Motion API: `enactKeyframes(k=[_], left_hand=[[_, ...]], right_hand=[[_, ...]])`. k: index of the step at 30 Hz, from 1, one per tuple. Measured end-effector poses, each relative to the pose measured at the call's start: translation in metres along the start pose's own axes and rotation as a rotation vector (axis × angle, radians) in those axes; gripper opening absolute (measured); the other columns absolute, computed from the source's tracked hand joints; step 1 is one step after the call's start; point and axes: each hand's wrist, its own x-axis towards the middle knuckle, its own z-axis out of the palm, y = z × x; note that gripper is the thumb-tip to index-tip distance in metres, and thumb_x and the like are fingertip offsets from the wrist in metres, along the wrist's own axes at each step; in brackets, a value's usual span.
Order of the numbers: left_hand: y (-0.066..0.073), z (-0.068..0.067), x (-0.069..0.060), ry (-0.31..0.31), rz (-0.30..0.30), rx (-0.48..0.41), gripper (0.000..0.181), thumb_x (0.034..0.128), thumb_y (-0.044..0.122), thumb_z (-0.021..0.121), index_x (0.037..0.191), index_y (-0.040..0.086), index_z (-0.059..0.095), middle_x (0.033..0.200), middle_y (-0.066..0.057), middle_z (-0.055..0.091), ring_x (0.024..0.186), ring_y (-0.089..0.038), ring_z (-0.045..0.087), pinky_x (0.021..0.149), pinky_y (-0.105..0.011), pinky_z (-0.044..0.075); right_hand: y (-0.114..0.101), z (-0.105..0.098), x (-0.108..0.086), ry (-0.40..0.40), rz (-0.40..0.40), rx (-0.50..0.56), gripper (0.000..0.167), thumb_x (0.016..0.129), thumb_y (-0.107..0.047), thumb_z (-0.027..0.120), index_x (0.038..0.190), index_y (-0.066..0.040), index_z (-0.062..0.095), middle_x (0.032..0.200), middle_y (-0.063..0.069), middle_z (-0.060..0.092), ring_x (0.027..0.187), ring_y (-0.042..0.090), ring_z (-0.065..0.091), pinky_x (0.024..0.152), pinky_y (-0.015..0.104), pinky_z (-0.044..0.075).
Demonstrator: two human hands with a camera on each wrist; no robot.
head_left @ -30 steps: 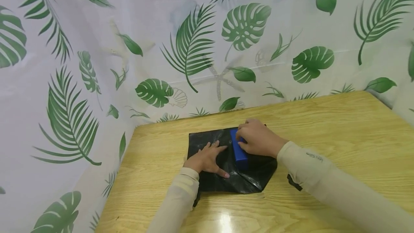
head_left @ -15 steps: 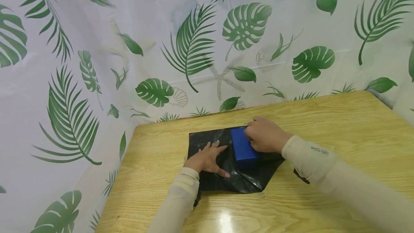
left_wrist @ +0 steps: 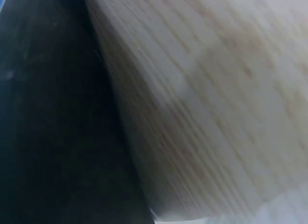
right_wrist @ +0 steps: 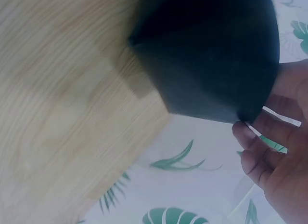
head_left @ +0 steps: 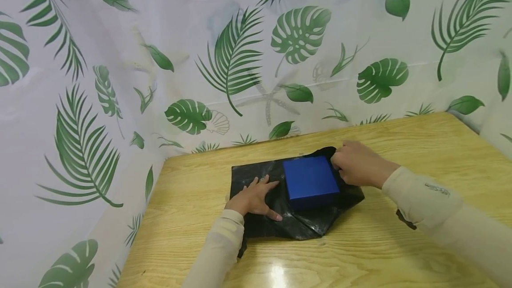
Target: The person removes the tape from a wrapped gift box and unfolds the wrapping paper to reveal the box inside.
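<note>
A blue square box point(head_left: 311, 178) sits on a creased black plastic sheet point(head_left: 260, 228), its whole top face in sight. Right of the box, my right hand point(head_left: 362, 163) holds the sheet's edge raised off the table. The right wrist view shows this hand point(right_wrist: 284, 147) pinching a corner of the black sheet point(right_wrist: 211, 65) in its fingertips. Left of the box, my left hand point(head_left: 254, 198) rests flat on the sheet with fingers spread. In the left wrist view, the dark sheet point(left_wrist: 62, 127) fills the left side and no fingers show.
Everything lies on a yellow wood-grain table point(head_left: 192, 208). Behind it and to its left hangs a white curtain point(head_left: 248, 132) with green leaf prints, close to the table's edges.
My right hand has moved right, drawing the sheet's edge off the box. The blue top, only a strip before, is now fully uncovered. My left hand has stayed in place.
</note>
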Motion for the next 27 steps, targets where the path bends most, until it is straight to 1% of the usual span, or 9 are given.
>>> enactKeyframes(k=[3,7,9,13,15,18,22,25,27], left_hand=[[0.000,0.001,0.001,0.000,-0.005,-0.001,0.104,0.0775,0.049,0.087,0.162,0.028,0.030,0.170,-0.004,0.011,0.155,-0.033,0.004,0.120,-0.062,0.011],[0.000,0.001,0.001,0.001,-0.006,0.002,0.104,0.0771,0.049,0.087,0.162,0.028,0.030,0.169,-0.004,0.012,0.155,-0.034,0.005,0.120,-0.062,0.011],[0.000,0.001,0.001,0.002,-0.005,0.004,0.104,0.0771,0.049,0.087,0.162,0.028,0.030,0.169,-0.004,0.012,0.155,-0.034,0.005,0.120,-0.062,0.012],[-0.001,0.000,0.001,0.002,-0.001,0.006,0.104,0.0774,0.049,0.087,0.162,0.028,0.030,0.169,-0.004,0.011,0.155,-0.034,0.005,0.120,-0.062,0.011],[-0.001,0.000,0.001,0.002,0.001,0.005,0.104,0.0773,0.049,0.087,0.162,0.028,0.030,0.169,-0.004,0.012,0.155,-0.034,0.005,0.120,-0.062,0.012],[-0.001,0.000,0.000,0.001,0.003,-0.001,0.104,0.0774,0.050,0.086,0.162,0.028,0.030,0.169,-0.004,0.011,0.155,-0.034,0.004,0.120,-0.062,0.011],[-0.001,0.000,0.000,0.001,0.004,-0.002,0.104,0.0773,0.050,0.086,0.162,0.029,0.030,0.170,-0.003,0.011,0.155,-0.033,0.004,0.120,-0.062,0.011],[-0.001,-0.001,0.000,0.003,0.006,-0.001,0.104,0.0772,0.050,0.086,0.162,0.029,0.030,0.170,-0.004,0.011,0.155,-0.033,0.005,0.120,-0.062,0.012],[0.000,-0.001,0.000,0.002,0.006,-0.002,0.104,0.0773,0.050,0.086,0.162,0.028,0.030,0.170,-0.004,0.011,0.155,-0.033,0.005,0.120,-0.062,0.012]], right_hand=[[0.005,-0.003,-0.009,0.003,0.010,-0.031,0.031,0.073,0.008,0.075,0.062,-0.016,0.057,0.061,-0.005,0.051,0.066,0.021,0.039,0.063,0.036,0.034],[0.014,-0.005,-0.021,-0.018,0.008,-0.100,0.032,0.071,0.003,0.083,0.066,-0.015,0.057,0.063,-0.004,0.052,0.072,0.023,0.041,0.067,0.038,0.036],[0.019,-0.006,-0.027,-0.037,0.004,-0.122,0.032,0.069,-0.001,0.087,0.068,-0.014,0.058,0.064,-0.004,0.053,0.073,0.024,0.042,0.070,0.040,0.038],[0.028,-0.006,-0.038,-0.101,0.009,-0.109,0.033,0.067,-0.007,0.092,0.071,-0.015,0.060,0.066,-0.007,0.052,0.073,0.023,0.043,0.069,0.041,0.037],[0.032,-0.005,-0.042,-0.141,0.022,-0.080,0.031,0.066,-0.007,0.092,0.075,-0.015,0.063,0.069,-0.007,0.055,0.073,0.023,0.047,0.070,0.042,0.039],[0.039,-0.005,-0.048,-0.199,0.060,-0.019,0.031,0.066,-0.006,0.093,0.085,-0.012,0.070,0.079,-0.005,0.064,0.077,0.025,0.055,0.075,0.046,0.042],[0.049,-0.004,-0.055,-0.273,0.099,0.070,0.039,0.066,-0.006,0.093,0.100,-0.006,0.073,0.095,0.003,0.072,0.088,0.031,0.064,0.083,0.055,0.045],[0.055,-0.005,-0.059,-0.368,0.135,0.152,0.049,0.066,-0.008,0.094,0.109,-0.002,0.072,0.105,0.011,0.072,0.097,0.038,0.067,0.087,0.061,0.047],[0.058,-0.004,-0.061,-0.442,0.177,0.212,0.057,0.068,-0.010,0.094,0.118,0.001,0.068,0.114,0.018,0.070,0.104,0.044,0.065,0.089,0.064,0.047]])
